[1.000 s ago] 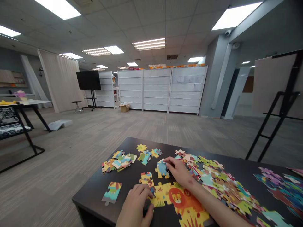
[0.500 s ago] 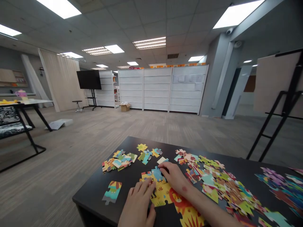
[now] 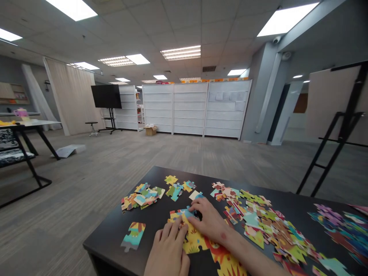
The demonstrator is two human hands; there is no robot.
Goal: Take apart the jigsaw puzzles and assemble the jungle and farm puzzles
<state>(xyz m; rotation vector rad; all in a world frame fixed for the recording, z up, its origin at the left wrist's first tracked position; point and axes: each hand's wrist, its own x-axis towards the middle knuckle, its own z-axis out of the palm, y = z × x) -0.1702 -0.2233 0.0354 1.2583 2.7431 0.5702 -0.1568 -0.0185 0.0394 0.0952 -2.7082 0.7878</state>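
Both my hands rest on a joined patch of colourful puzzle pieces (image 3: 198,242) near the front edge of a dark table (image 3: 115,234). My left hand (image 3: 168,251) lies flat with fingers stretched onto the yellow pieces. My right hand (image 3: 208,220) curls its fingertips on a blue puzzle piece (image 3: 185,212) and presses it down at the top of the joined patch. An orange lion picture (image 3: 227,260) shows under my right forearm.
Loose pieces lie in a small heap (image 3: 142,198) at the left, a single piece (image 3: 133,234) sits near the front corner, and a big heap (image 3: 267,226) spreads to the right. A black easel (image 3: 335,142) stands beyond the table's right side.
My right hand has carried the blue piece left and down onto the joined patch. My left hand has opened from a curl and slid its fingers flat onto the pieces.
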